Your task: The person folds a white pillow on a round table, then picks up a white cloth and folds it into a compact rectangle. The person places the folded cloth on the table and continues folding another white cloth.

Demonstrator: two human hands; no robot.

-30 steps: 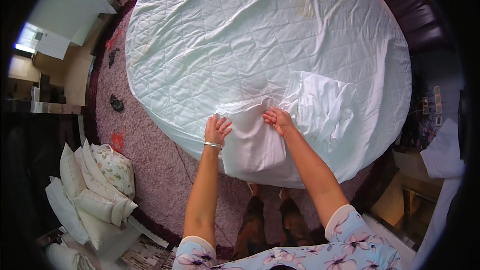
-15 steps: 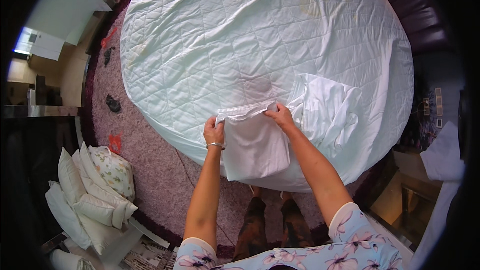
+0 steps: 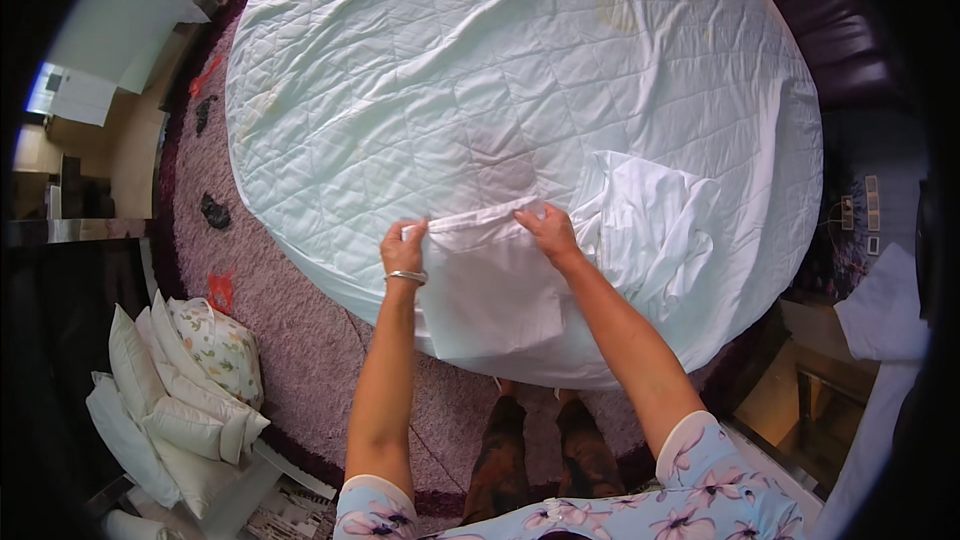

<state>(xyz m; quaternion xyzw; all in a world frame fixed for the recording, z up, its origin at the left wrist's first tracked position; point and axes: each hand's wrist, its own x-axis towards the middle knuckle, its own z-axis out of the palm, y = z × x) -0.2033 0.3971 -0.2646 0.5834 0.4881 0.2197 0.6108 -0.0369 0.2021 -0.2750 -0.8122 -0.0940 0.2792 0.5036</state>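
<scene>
A white pillowcase (image 3: pixel 492 285) hangs between my hands at the near edge of a round bed, its hemmed edge uppermost. My left hand (image 3: pixel 404 248), with a silver bangle at the wrist, pinches the left corner of that hem. At the hem's other end, my right hand (image 3: pixel 550 234) grips the cloth between thumb and fingers. Beneath and beyond lies a white quilted bed cover (image 3: pixel 380 130), wrinkled, with faint stains. A crumpled heap of white cloth (image 3: pixel 655 225) rests on the cover beside my right forearm.
Several white pillows (image 3: pixel 180 395) are piled at the left, against a patterned bundle (image 3: pixel 215 340). Purple-grey carpet (image 3: pixel 300 360) surrounds the bed, with small red (image 3: pixel 220 290) and black items (image 3: pixel 214 211) on it. A dark padded headboard (image 3: pixel 810 15) curves at the far right.
Both hands have shifted slightly left with the pillowcase. Its top edge, gathered and drooping before, is now drawn straighter between them.
</scene>
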